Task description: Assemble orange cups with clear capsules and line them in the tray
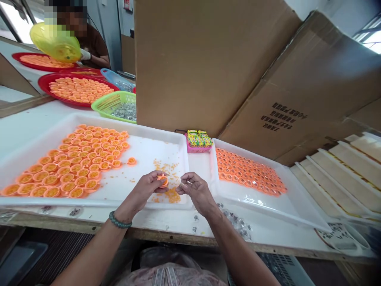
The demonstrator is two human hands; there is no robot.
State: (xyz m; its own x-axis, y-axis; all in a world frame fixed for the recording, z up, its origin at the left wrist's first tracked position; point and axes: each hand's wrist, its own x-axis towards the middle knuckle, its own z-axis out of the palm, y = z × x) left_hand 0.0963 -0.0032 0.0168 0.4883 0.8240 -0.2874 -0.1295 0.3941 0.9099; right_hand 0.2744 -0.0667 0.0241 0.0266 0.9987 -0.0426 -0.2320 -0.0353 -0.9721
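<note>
My left hand (147,189) grips a small round orange plastic cup (162,181) between thumb and fingers, over the near right corner of the left white tray (143,149). Close to its right, my right hand (195,190) is pinched; whatever lies between its fingertips is too small to name. Many similar orange cups with yellowish filling (64,171) fill the left of that tray, and one cup (131,161) sits apart. Yellow crumbs (174,195) are scattered beneath my hands. Small clear and dark pieces (238,222) lie on the table beside my right wrist.
Rows of orange cups (247,171) with dark centres fill part of the right white tray (285,210). A pink basket (199,149) holds small yellow-green packets. Cardboard (208,67) rises behind. At back left stand a red tray (44,89), a green basket (102,104) and a person holding a yellow basin (55,41).
</note>
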